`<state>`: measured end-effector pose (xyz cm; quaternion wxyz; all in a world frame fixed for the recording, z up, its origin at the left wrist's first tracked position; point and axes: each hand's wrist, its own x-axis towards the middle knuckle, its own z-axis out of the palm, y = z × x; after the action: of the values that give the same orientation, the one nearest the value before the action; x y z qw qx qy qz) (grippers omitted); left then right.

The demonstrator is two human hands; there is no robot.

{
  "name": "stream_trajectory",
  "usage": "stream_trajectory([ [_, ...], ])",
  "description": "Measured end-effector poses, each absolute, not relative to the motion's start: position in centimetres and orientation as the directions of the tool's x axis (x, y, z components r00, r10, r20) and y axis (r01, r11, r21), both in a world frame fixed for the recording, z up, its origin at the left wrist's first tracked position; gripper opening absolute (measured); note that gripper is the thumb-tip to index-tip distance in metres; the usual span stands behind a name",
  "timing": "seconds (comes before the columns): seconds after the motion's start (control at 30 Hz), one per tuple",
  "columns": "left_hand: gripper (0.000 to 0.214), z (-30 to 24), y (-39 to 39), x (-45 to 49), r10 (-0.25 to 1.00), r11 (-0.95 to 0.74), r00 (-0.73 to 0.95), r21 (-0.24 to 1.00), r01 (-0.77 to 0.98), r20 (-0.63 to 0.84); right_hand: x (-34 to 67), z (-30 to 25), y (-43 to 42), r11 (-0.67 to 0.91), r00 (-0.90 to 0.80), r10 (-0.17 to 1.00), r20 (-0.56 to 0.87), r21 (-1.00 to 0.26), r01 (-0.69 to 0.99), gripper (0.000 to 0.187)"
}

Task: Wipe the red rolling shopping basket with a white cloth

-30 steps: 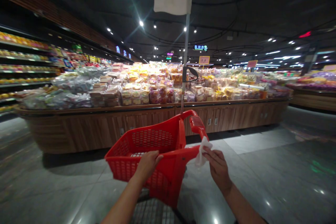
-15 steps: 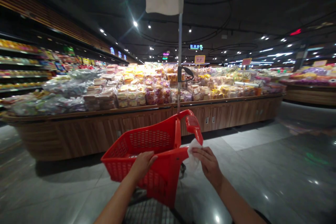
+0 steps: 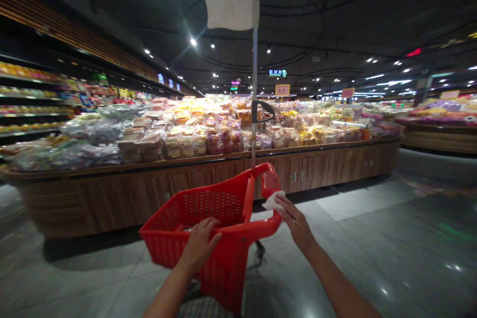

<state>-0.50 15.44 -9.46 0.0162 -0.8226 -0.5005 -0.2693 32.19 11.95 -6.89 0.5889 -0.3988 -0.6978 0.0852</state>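
A red plastic shopping cart (image 3: 228,264) stands before me, its perforated basket to the left and its curved handle (image 3: 270,182) to the right. My left hand (image 3: 201,242) grips the near rim of the basket, fingers over the edge and thumb on the outside. Pinched in my right hand (image 3: 297,224) is a white wipe (image 3: 274,200), pressed to the bend of the handle just below the thick red grip piece. The wipe's underside is hidden. From the cart rises a metal pole (image 3: 255,64) with a blank white flag-shaped sign (image 3: 231,11) on top.
Behind the cart runs a long wooden display counter (image 3: 208,173) heaped with bagged goods (image 3: 223,136). Stocked shelves (image 3: 32,94) line the left side. Another display (image 3: 439,136) stands at the right. Grey tiled floor (image 3: 372,253) surrounds the cart.
My right hand has moved the wipe up along the handle, from the near side bar to the bend by the grip piece. The left hand stays on the rim.
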Motion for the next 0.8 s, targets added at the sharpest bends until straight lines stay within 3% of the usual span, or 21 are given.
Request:
stream_trajectory([
  [0.17, 0.037, -7.7, 12.2, 5.1, 0.68, -0.635, 0.418, 0.2, 0.746, 0.603, 29.2, -5.1, 10.0, 0.624, -0.012, 0.727, 0.687, -0.654, 0.428, 0.032],
  [0.43, 0.038, -6.9, 11.2, 5.8, 0.724, -0.587, 0.392, 0.208, 0.782, 0.567, 27.0, -2.7, 6.5, 0.683, -0.292, 0.683, 0.67, -0.443, 0.581, 0.025],
  [0.5, 0.04, -6.9, 11.3, 5.6, 0.721, -0.588, 0.385, 0.215, 0.78, 0.576, 28.1, -1.1, 8.1, 0.625, -0.349, 0.742, 0.573, -0.402, 0.669, 0.025],
  [0.6, 0.042, -6.9, 11.3, 5.8, 0.723, -0.576, 0.365, 0.221, 0.787, 0.586, 29.2, 2.0, 10.4, 0.553, -0.47, 0.818, 0.332, -0.228, 0.801, 0.027],
  [0.8, 0.043, -7.3, 11.4, 5.9, 0.722, -0.561, 0.345, 0.216, 0.799, 0.6, 27.2, 5.5, 10.9, 0.658, -0.667, 0.745, 0.019, -0.185, 0.73, 0.017],
])
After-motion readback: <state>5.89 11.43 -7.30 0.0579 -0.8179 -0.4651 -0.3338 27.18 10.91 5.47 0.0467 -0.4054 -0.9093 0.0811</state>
